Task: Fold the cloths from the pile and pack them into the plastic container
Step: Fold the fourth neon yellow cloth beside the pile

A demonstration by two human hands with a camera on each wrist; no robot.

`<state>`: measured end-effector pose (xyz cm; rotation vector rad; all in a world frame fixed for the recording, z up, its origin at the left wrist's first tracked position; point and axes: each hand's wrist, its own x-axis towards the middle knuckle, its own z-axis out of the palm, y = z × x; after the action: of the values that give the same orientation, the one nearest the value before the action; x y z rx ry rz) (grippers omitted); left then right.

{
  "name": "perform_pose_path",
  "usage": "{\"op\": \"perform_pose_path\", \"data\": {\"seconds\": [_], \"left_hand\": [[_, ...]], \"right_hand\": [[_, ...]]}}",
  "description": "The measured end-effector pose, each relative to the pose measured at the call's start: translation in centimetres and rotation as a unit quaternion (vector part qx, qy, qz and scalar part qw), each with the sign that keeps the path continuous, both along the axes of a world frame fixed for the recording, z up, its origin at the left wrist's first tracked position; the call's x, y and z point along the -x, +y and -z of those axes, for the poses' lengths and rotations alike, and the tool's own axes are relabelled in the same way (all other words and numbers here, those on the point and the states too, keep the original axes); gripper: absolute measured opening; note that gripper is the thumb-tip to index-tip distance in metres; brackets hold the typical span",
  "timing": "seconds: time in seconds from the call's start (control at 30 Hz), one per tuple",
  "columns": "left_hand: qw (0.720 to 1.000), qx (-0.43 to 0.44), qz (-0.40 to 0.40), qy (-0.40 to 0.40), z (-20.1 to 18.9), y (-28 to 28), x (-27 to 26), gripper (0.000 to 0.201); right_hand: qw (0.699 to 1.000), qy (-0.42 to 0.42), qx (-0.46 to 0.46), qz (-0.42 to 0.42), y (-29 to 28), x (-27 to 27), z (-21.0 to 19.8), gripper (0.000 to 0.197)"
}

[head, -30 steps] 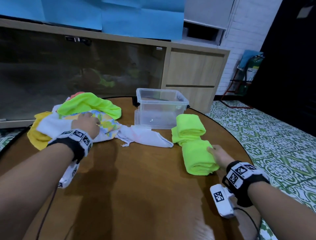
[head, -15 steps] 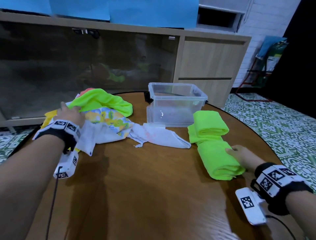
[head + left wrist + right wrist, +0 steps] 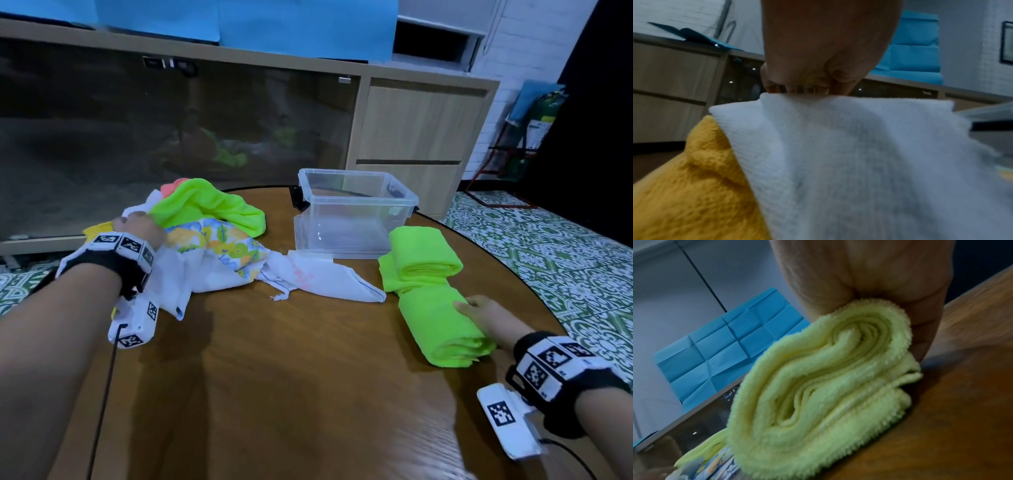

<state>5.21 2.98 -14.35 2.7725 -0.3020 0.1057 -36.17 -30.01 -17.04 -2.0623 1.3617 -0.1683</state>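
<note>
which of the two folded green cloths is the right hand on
The nearer folded green cloth, the right hand gripping its side. The other folded green cloth lies untouched beside the plastic container.

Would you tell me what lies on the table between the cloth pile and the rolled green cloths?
In the head view, a flat white cloth lies on the table between the pile and the rolled green cloths, just before the empty plastic container.

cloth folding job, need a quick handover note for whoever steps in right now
Left hand pinches a white waffle cloth at the unfolded pile, above a yellow fuzzy cloth.
Right hand grips the nearer rolled lime-green towel; a second rolled lime towel lies beside the clear plastic container.
Done: two towels rolled.
Left: nothing visible in the container yet; pack both, fold the pile.
</note>
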Motion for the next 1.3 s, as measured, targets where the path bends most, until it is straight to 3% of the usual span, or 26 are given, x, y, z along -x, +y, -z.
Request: {"op": "perform_pose_path", "data": {"seconds": [0.1, 0.17, 0.3, 0.43, 0.63, 0.83, 0.97, 1.07, 1.2, 1.3], "left_hand": [[0.998, 0.039, 0.013, -0.039, 0.1, 0.0, 1.0, 0.037], [0.994, 0.085, 0.030, -0.056, -0.5, -0.2, 1.7, 0.031], [0.990, 0.096, 0.022, -0.098, -2.7, -0.5, 3.9, 0.016], [0.996, 0.032, 0.048, -0.074, -2.4, -0.6, 4.7, 0.037], [0.991, -0.107, 0.060, -0.052, -3.2, -1.0, 4.1, 0.022], [0.990, -0.108, 0.089, 0.007, -1.4, -0.8, 3.5, 0.029], [0.990, -0.123, 0.059, -0.048, -0.3, -0.8, 3.7, 0.029], [0.995, -0.076, 0.064, -0.023, -1.2, -1.1, 3.4, 0.025], [0.994, 0.084, 0.062, -0.029, -2.6, -0.7, 3.6, 0.017], [0.980, 0.178, 0.083, -0.032, -3.2, -1.2, 6.3, 0.023]], "right_hand": [[1.000, -0.002, 0.000, -0.001, 0.2, -0.3, -0.1, 0.046], [1.000, 0.003, 0.006, -0.002, 0.6, -0.3, -0.3, 0.047], [1.000, 0.016, 0.022, -0.005, 1.2, -0.4, -0.6, 0.049], [1.000, 0.013, 0.025, -0.013, 1.4, -0.5, -0.7, 0.048], [0.999, 0.009, 0.032, -0.019, 1.2, -0.4, -0.4, 0.046], [0.999, 0.015, 0.034, -0.024, 0.7, -0.4, -0.1, 0.045], [0.999, 0.015, 0.034, -0.026, 0.5, -0.5, 0.0, 0.043], [0.999, 0.015, 0.038, -0.029, 0.4, -0.4, 0.1, 0.042], [0.997, 0.043, 0.048, -0.043, 0.6, -0.5, -0.2, 0.045], [0.989, 0.111, 0.088, -0.052, 0.6, -0.2, -1.5, 0.046]]}}
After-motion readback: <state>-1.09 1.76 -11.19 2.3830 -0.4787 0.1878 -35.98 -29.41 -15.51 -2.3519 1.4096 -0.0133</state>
